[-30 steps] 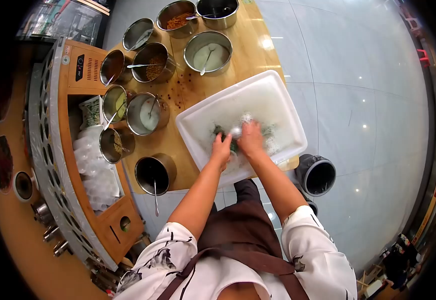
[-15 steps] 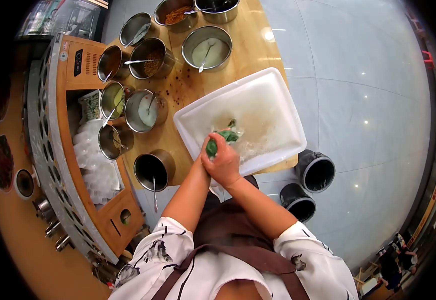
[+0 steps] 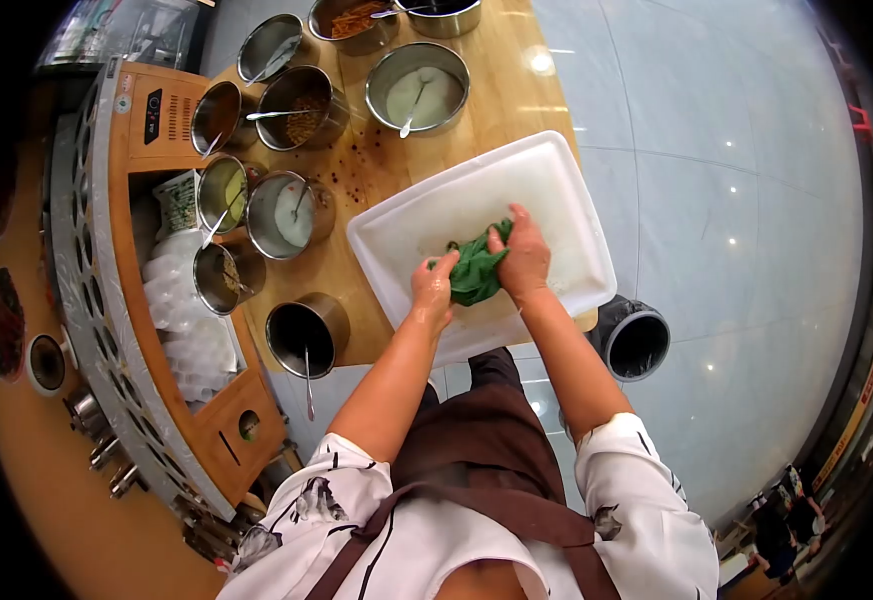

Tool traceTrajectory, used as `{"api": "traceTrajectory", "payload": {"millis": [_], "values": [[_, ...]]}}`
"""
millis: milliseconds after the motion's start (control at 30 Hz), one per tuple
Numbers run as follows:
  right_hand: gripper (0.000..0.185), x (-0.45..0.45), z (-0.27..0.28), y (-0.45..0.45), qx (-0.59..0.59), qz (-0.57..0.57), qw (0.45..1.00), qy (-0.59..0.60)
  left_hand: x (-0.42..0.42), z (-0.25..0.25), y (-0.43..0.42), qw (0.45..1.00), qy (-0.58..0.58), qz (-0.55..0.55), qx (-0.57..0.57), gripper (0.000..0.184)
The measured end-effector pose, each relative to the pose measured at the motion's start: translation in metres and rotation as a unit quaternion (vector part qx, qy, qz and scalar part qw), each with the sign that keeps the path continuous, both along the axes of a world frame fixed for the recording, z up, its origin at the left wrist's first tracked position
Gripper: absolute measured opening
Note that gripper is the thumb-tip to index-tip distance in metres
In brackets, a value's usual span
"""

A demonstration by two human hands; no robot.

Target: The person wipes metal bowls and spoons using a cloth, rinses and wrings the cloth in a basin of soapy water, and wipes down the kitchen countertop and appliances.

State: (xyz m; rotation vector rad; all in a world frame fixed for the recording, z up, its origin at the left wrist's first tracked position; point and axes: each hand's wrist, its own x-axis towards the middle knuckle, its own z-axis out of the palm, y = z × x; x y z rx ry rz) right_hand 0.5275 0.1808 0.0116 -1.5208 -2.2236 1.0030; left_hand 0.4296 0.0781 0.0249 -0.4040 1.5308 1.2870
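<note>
In the head view, the crumpled green cloth (image 3: 477,274) — balled within joined hands half a second ago — now spreads between parted ones, above the white rectangular plastic tray (image 3: 555,190). Fingers of the left hand (image 3: 433,287) pinch one side, those of the right hand (image 3: 527,258) the other.

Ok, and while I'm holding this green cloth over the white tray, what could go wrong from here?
The green cloth is held between your left hand and right hand, which look wet; drips could reach the floor if you swing it past the white tray.

That tray seems to overhang the table, so leaning on it might tip it.

A spoon handle juts from the nearest pot; your left arm could knock it.
</note>
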Motion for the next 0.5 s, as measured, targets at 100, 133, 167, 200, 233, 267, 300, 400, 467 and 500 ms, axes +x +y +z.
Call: {"api": "traceTrajectory", "payload": {"millis": [100,133,167,200,233,267,300,400,467,500], "values": [[0.062,0.014,-0.002,0.007,0.197,-0.021,0.979,-0.057,-0.007,0.002,-0.017,0.995,0.013,-0.064,-0.08,0.045],[0.07,0.015,0.002,0.003,0.168,-0.024,0.984,-0.062,-0.007,0.004,-0.021,0.985,0.042,-0.123,-0.117,0.053],[0.07,0.015,-0.001,-0.006,0.168,-0.025,0.983,-0.063,-0.003,0.001,-0.024,0.985,0.042,-0.124,-0.117,0.053],[0.072,0.012,-0.007,-0.021,0.137,0.028,0.986,-0.097,0.002,-0.005,-0.029,0.993,0.007,-0.098,-0.069,0.057],[0.074,0.008,-0.014,-0.033,0.105,0.081,0.983,-0.129,0.005,-0.006,-0.029,0.997,-0.026,-0.071,-0.021,0.06],[0.074,0.002,-0.022,-0.042,-0.005,0.079,0.996,-0.038,0.01,-0.008,-0.024,0.997,-0.042,-0.037,-0.046,0.055],[0.074,-0.005,-0.027,-0.05,-0.114,0.076,0.989,0.053,0.007,-0.012,-0.023,0.997,-0.041,-0.036,-0.045,0.055],[0.073,-0.029,0.009,-0.068,-0.102,0.043,0.988,0.11,-0.005,0.005,-0.009,0.983,-0.14,0.027,0.119,0.043],[0.074,-0.04,0.044,-0.074,-0.096,0.025,0.982,0.163,-0.013,-0.066,-0.037,0.912,-0.259,0.112,0.298,0.034],[0.074,-0.042,0.061,-0.078,-0.071,0.052,0.98,0.176,-0.026,-0.065,-0.041,0.926,-0.249,0.071,0.274,0.033]]}}
